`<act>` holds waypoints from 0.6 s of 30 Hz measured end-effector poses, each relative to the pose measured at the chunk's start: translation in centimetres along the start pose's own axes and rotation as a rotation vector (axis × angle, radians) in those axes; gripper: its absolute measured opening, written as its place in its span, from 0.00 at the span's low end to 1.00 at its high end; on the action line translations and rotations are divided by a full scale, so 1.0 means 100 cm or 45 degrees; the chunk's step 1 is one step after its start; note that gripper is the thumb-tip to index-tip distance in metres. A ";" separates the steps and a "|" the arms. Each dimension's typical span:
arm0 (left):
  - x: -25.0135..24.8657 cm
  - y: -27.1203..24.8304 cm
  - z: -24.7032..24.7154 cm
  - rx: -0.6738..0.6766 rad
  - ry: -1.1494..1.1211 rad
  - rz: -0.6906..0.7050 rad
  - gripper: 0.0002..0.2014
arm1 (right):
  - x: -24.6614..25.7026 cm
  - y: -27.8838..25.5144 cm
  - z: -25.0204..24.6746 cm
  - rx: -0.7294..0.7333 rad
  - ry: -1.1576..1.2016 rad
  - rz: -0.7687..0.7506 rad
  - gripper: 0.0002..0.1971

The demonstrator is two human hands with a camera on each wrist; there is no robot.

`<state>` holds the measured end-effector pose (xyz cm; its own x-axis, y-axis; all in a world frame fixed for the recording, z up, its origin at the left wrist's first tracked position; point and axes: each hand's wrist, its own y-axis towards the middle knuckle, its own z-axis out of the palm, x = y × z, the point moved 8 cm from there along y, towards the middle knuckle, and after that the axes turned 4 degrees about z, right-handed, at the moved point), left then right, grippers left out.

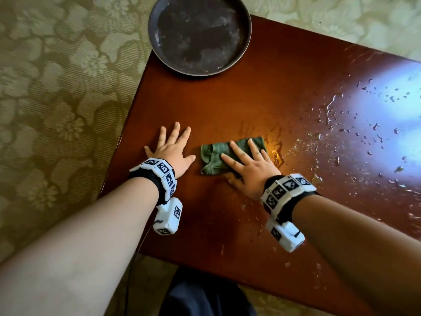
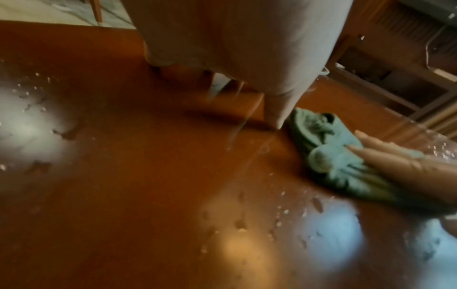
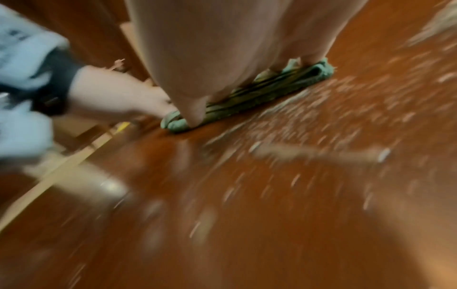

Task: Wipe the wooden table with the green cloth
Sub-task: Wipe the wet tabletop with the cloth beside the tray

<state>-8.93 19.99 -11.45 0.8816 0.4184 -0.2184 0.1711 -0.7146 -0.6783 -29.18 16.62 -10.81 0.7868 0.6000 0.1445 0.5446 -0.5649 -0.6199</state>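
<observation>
Both hands flat: left hand (image 1: 173,152), right hand (image 1: 248,165).

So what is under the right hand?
The green cloth lies under the right hand, flat fingers pressing it onto the wooden table. The wood beneath is covered.

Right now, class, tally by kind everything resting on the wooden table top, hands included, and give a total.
Hands: 2, left hand flat on the bare wood, right hand pressing the cloth
Green cloths: 1
Dark round trays: 1, overhanging the far edge
Total: 4
</observation>
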 end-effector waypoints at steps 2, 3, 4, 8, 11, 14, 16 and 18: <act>0.002 0.000 0.000 0.020 0.034 0.010 0.40 | -0.024 0.013 -0.013 -0.039 0.043 0.104 0.32; 0.002 0.000 0.000 0.025 0.038 0.012 0.41 | -0.035 0.021 -0.021 -0.051 0.086 0.171 0.32; 0.001 0.000 0.000 0.026 0.036 0.011 0.41 | -0.042 0.030 -0.029 -0.053 0.142 0.234 0.32; 0.000 0.003 0.000 0.039 0.029 0.013 0.41 | -0.037 0.050 -0.041 -0.046 0.275 0.339 0.35; 0.002 0.005 0.000 0.030 0.034 0.013 0.41 | -0.012 0.039 -0.030 -0.068 0.195 0.238 0.37; 0.001 0.003 0.000 0.013 0.037 0.003 0.41 | 0.010 0.008 -0.006 -0.073 0.130 0.093 0.38; -0.003 -0.001 0.001 0.017 0.030 0.006 0.41 | 0.021 -0.019 0.016 -0.038 0.109 0.047 0.38; -0.008 -0.007 0.006 0.038 0.017 0.022 0.42 | 0.028 -0.046 0.036 0.015 0.096 0.009 0.39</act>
<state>-10.05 20.51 -11.25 0.8902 0.3983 -0.2212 0.1424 -0.7045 -0.6953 -30.52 22.97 -10.35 0.8108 0.5511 0.1974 0.5355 -0.5620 -0.6304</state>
